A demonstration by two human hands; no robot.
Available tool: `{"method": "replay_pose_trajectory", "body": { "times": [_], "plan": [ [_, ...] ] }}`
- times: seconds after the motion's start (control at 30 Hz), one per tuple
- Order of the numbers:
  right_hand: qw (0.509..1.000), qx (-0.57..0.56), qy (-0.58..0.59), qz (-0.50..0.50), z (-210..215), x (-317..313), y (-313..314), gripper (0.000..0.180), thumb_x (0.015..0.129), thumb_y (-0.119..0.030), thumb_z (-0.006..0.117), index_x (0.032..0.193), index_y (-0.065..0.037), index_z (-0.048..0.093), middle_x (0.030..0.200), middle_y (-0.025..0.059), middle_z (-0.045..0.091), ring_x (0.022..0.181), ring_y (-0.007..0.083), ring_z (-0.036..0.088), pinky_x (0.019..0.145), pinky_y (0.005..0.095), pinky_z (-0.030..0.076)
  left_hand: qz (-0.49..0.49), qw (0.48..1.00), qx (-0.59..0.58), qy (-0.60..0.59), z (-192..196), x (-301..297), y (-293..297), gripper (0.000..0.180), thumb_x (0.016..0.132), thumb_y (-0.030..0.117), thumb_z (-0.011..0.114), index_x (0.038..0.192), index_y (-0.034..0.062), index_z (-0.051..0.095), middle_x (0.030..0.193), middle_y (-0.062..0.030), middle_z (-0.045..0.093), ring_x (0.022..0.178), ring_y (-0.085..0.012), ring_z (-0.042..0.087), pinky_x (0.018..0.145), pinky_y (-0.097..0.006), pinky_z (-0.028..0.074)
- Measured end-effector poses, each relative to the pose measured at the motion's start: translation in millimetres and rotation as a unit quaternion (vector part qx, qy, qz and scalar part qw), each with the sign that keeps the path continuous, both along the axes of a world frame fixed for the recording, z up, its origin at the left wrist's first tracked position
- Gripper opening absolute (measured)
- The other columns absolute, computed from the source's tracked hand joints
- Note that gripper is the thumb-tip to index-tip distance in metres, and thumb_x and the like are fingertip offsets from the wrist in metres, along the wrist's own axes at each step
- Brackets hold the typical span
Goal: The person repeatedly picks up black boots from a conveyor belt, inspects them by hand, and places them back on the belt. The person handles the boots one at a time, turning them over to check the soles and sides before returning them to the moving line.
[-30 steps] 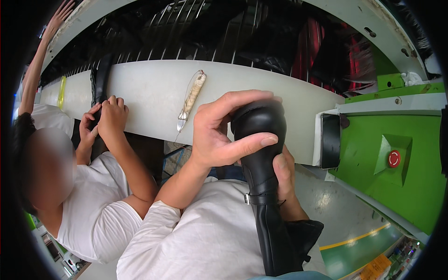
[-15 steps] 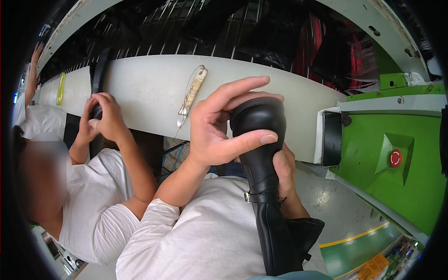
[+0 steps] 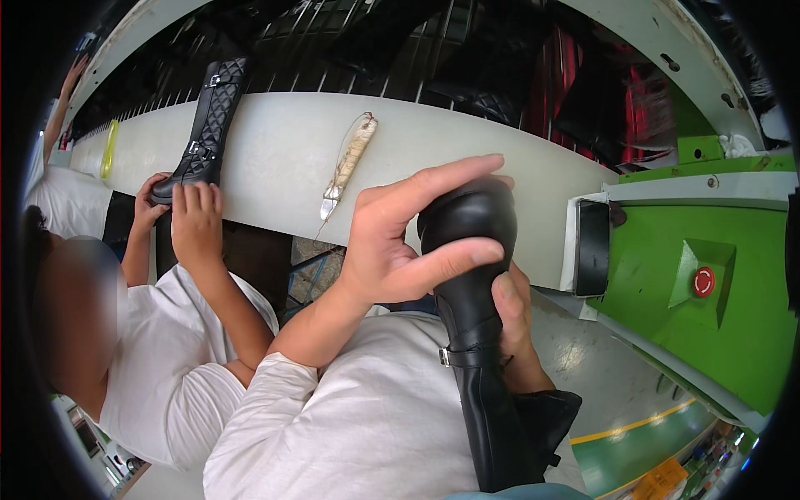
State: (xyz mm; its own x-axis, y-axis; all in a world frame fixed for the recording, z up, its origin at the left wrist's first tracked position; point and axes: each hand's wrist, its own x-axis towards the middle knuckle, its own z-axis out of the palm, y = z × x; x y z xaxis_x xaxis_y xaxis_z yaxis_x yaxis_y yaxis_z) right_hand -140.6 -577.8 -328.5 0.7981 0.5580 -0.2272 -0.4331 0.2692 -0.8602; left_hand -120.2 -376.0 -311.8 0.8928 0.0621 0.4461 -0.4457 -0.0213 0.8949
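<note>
A tall black leather boot [image 3: 475, 329] with a buckled ankle strap lies along the front of my body, toe pointing away from me and shaft running down to the lower edge. Around its rounded toe curls my left hand [image 3: 392, 246], thumb across the top and fingers over the far end. Against the boot's right side, below the toe, sits my right hand [image 3: 515, 317]; its thumb shows and its other fingers are hidden behind the boot. Beyond my left hand, a knife [image 3: 346, 171] with a wrapped pale handle and loose thread rests on the white table [image 3: 275, 158].
At the left, a co-worker's hands [image 3: 196, 221] hold a black quilted boot [image 3: 208, 125] on the table. Dark boots lie on the metal rollers [image 3: 392, 58] behind. To the right stands a green machine panel [image 3: 650, 250] with a red button [image 3: 704, 282].
The toe of my boot has tipped, and its sole edge no longer shows. My left hand has shifted slightly right with it. The co-worker's boot has turned to show its quilted side.
</note>
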Motion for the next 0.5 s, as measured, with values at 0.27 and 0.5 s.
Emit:
{"method": "replay_pose_trajectory", "body": {
  "times": [0.27, 0.5],
  "plan": [
    [0.995, -0.048, -0.084, -0.011, 6, -6, -7, 0.075, 0.106, -0.052, 0.064, 0.151, 0.007, 0.057, 0.124, 0.0134, 0.074, 0.105, 0.0188, 0.072, 0.091, 0.0329, 0.057, -0.028, 1.000, 0.001, 0.001, 6, -9, 0, 0.059, 0.089, 0.011, 0.085, 0.141, -0.0112, 0.069, 0.121, -0.0296, 0.081, 0.107, -0.0350, 0.083, 0.097, -0.043, 0.068],
    [0.976, -0.123, -0.181, 0.005, 14, -11, -19, 0.070, 0.106, -0.050, 0.067, 0.145, 0.008, 0.059, 0.113, 0.0166, 0.076, 0.100, 0.0205, 0.073, 0.090, 0.0352, 0.058, -0.034, 0.999, 0.003, 0.027, 20, -24, -2, 0.060, 0.087, 0.015, 0.091, 0.136, -0.0121, 0.069, 0.119, -0.0309, 0.081, 0.108, -0.0358, 0.083, 0.098, -0.047, 0.068]
  ]
}}
